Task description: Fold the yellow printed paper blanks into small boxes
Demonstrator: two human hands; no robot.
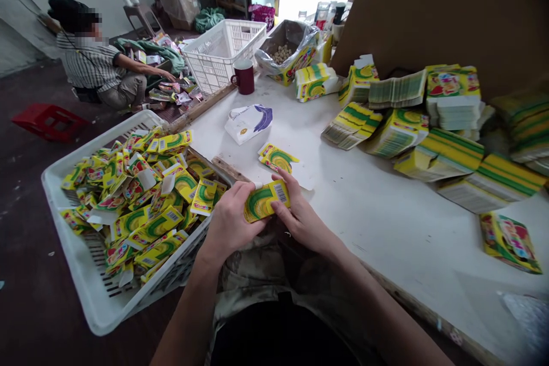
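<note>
A small yellow and green cardboard box [261,201] with a barcode is held between both hands above my lap, at the table's edge. My left hand [231,218] grips its left end, fingers curled round it. The fingers and thumb of my right hand [300,214] close on the barcode end. Just beyond lies another yellow carton [277,158] on the white table [343,194]. On my left, a white plastic crate [92,311] holds a heap of similar yellow boxes [150,229], some with white flaps sticking out.
Stacks of flat yellow cartons [454,148] line the table's right side. Further back are a dark red mug [244,77], a folded white paper piece [247,124], a lined box [295,48] and another white crate [227,40]. A person [98,63] crouches at left near a red stool [49,121].
</note>
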